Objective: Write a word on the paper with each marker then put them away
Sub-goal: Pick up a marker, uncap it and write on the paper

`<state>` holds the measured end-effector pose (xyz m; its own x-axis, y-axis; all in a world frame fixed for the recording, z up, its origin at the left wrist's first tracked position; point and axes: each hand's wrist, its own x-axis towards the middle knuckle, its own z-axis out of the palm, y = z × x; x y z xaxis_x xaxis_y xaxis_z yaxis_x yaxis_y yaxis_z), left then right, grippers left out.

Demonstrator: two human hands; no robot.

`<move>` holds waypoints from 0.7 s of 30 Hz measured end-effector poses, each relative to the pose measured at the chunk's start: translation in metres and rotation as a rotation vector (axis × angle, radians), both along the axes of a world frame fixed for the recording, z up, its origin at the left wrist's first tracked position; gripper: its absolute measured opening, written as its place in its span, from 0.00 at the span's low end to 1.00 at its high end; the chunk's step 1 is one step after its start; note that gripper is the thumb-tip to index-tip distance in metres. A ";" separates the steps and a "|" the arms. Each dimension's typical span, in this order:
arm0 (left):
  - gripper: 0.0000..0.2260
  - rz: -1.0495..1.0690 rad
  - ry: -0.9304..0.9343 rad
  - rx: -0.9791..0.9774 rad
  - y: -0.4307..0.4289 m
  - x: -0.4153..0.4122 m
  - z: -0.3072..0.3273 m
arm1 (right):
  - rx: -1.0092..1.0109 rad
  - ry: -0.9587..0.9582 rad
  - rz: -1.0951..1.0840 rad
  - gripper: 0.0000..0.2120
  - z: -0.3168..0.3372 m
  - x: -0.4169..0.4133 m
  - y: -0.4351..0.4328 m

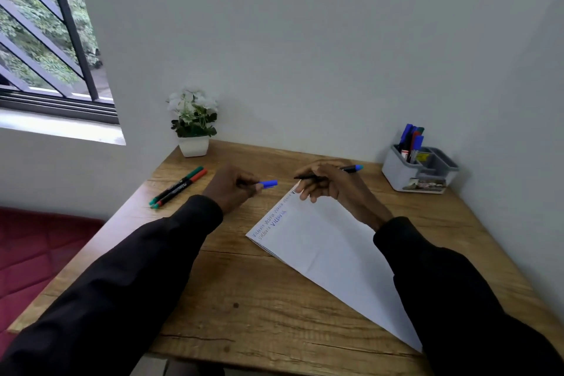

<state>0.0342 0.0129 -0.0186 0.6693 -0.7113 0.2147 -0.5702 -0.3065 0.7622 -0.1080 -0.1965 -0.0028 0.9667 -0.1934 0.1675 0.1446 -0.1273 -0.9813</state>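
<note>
A white sheet of paper [329, 250] lies slanted on the wooden desk [244, 299], with several handwritten words in blue along its far left edge. My right hand [332, 186] grips an uncapped blue marker [351, 168] just above the paper's far corner, its tip pointing left. My left hand [235, 189] pinches the blue cap [269, 183], a short way left of that tip. A green marker [177, 185] and a red marker [181, 189] lie capped side by side at the desk's far left.
A grey organiser [409, 174] holding several markers stands at the desk's far right by the wall. A white potted plant [193, 125] sits at the far left corner. A window is at the upper left, red cushioning below the desk's left edge.
</note>
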 end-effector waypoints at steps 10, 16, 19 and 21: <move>0.17 0.076 -0.288 0.318 -0.017 0.018 -0.031 | -0.219 0.099 -0.229 0.04 -0.035 0.007 0.006; 0.13 0.085 -0.214 0.097 -0.015 0.011 -0.029 | -0.151 0.091 -0.159 0.06 -0.046 0.012 0.010; 0.08 -0.059 -0.132 -0.005 -0.010 0.003 -0.025 | -0.173 0.088 -0.153 0.04 -0.048 0.012 0.011; 0.09 -0.108 -0.080 0.029 -0.011 0.001 -0.025 | -0.183 0.081 -0.173 0.05 -0.050 0.012 0.011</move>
